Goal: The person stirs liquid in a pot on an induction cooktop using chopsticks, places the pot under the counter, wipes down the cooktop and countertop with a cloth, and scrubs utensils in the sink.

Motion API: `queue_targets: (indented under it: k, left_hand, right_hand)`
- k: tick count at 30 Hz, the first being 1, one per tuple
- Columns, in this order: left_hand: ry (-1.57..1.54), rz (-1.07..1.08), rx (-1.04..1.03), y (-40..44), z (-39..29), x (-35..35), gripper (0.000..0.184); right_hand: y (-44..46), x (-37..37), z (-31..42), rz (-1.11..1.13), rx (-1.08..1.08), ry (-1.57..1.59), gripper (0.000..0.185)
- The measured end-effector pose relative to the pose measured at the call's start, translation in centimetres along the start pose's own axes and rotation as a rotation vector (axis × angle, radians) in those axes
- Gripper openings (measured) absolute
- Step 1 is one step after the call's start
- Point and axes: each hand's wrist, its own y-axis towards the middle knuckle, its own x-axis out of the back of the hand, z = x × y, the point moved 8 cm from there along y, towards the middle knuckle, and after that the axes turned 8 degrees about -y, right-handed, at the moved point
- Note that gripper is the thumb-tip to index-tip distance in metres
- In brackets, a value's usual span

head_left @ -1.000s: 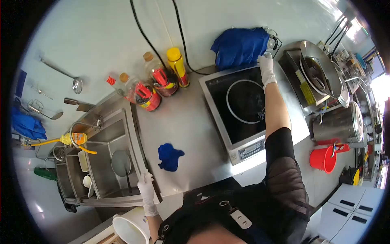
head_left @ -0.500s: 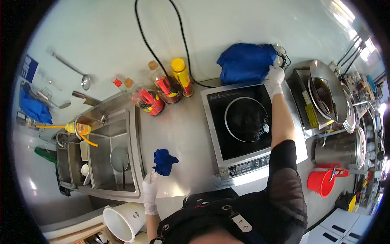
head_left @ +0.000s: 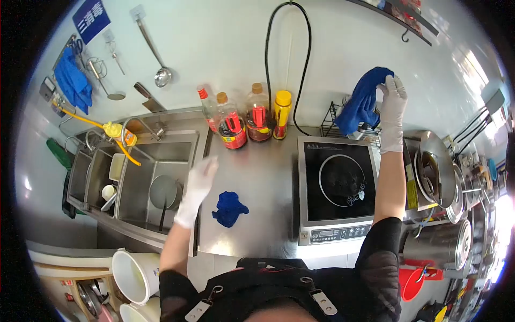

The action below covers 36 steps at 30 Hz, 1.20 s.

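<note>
My right hand [head_left: 393, 96], in a white glove, pinches the top of a blue cloth [head_left: 360, 104] and holds it up over a black wire rack [head_left: 328, 126] behind the cooktop. The cloth hangs in folds and hides part of the rack. Gloved too, my left hand [head_left: 201, 180] is over the counter beside the sink's right edge, its fingers stretched out and slightly blurred, with nothing seen in them. A crumpled dark blue cloth [head_left: 229, 209] lies on the steel counter [head_left: 268, 196], to the right of that hand and apart from it.
An induction cooktop [head_left: 340, 182] stands at right, a wok [head_left: 437, 169] beyond it. Sauce bottles [head_left: 230, 123] and a yellow-capped bottle [head_left: 281, 115] line the wall. In the left sink [head_left: 140, 212] rests a grey pan [head_left: 163, 192]. A cleaver [head_left: 149, 98] is by the wall.
My right hand has lifted the blue cloth from a spread shape into hanging folds, baring the wire rack. My left hand has moved forward from the counter's front edge. The view has shifted.
</note>
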Motion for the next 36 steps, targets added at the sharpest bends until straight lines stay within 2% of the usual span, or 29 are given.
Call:
queue_targets:
  k: [2, 4, 6, 8, 11, 12, 14, 15, 19, 22, 23, 24, 26, 27, 31, 32, 34, 36]
  left_hand:
    - [-0.174, 0.020, -0.036, 5.6, -4.6, -1.2, 0.034]
    - [-0.117, 0.012, -0.187, 10.8, -8.3, -2.8, 0.035]
    - [-0.306, 0.041, -0.117, 15.3, -10.2, -5.4, 0.036]
    - [-0.460, 0.069, 0.034, 19.5, -9.4, -8.5, 0.039]
    - [-0.640, 0.016, -0.040, 23.2, -10.0, -11.8, 0.042]
    - [-0.654, 0.033, 0.011, 23.8, -10.0, -12.7, 0.044]
    - [-0.682, 0.064, 0.128, 24.2, -9.4, -14.2, 0.047]
    - [-0.579, 0.026, 0.002, 24.9, -8.3, -15.0, 0.033]
    - [-0.500, 0.214, -0.031, 19.8, -13.2, -13.4, 0.027]
    - [-0.786, 0.252, -0.102, 18.8, -13.1, -13.8, 0.023]
    - [-0.842, 0.263, -0.116, 17.8, -14.7, -13.1, 0.022]
    - [-0.768, 0.273, -0.113, 17.6, -15.0, -12.9, 0.023]
    - [-0.622, 0.286, -0.111, 17.5, -14.9, -12.4, 0.024]
    - [-0.598, 0.198, -0.240, 17.5, -15.8, -11.6, 0.020]
    - [-0.541, 0.096, -0.174, 16.4, -17.0, -9.8, 0.016]
    - [-0.516, 0.074, -0.148, 16.8, -16.4, -9.5, 0.015]
    - [-0.639, 0.068, -0.078, 17.2, -16.1, -9.7, 0.013]
    - [-0.756, 0.025, -0.053, 17.1, -15.5, -9.7, 0.007]
  right_hand:
    - [0.4, -2.3, 2.2, 0.107, 0.108, 0.159, 0.013]
    - [-0.2, -3.9, 3.9, 0.131, 0.107, 0.178, 0.014]
    - [-1.4, -5.1, 5.4, 0.177, 0.122, 0.148, 0.016]
    - [-3.9, -6.2, 6.3, 0.078, -0.012, 0.042, 0.017]
    - [-4.7, -6.6, 5.7, 0.067, 0.061, 0.026, 0.018]
    - [-5.0, -7.7, 5.5, 0.128, 0.059, 0.105, 0.018]
    - [-5.6, -10.1, 5.2, 0.266, 0.033, 0.279, 0.018]
    - [-5.9, -11.6, 5.2, 0.341, 0.006, 0.372, 0.019]
    - [-5.5, -18.0, 4.0, 0.409, -0.232, 0.524, 0.026]
    - [-2.9, -23.4, -0.2, 0.411, -0.392, 0.583, 0.024]
    - [-2.0, -24.9, -0.4, 0.375, -0.313, 0.590, 0.022]
    - [-2.3, -26.1, 0.3, 0.397, -0.313, 0.620, 0.017]
    - [-1.5, -28.0, -0.4, 0.428, -0.140, 0.261, 0.014]
    - [-2.0, -28.1, 0.3, 0.402, -0.041, 0.152, 0.015]
    - [-4.9, -27.6, -0.4, 0.434, -0.140, 0.148, 0.017]
    - [-5.8, -27.4, -0.8, 0.443, -0.091, 0.164, 0.017]
    - [-7.9, -26.9, -1.7, 0.460, 0.004, 0.195, 0.016]
    - [-9.7, -25.4, -2.8, 0.491, -0.065, 0.056, 0.014]
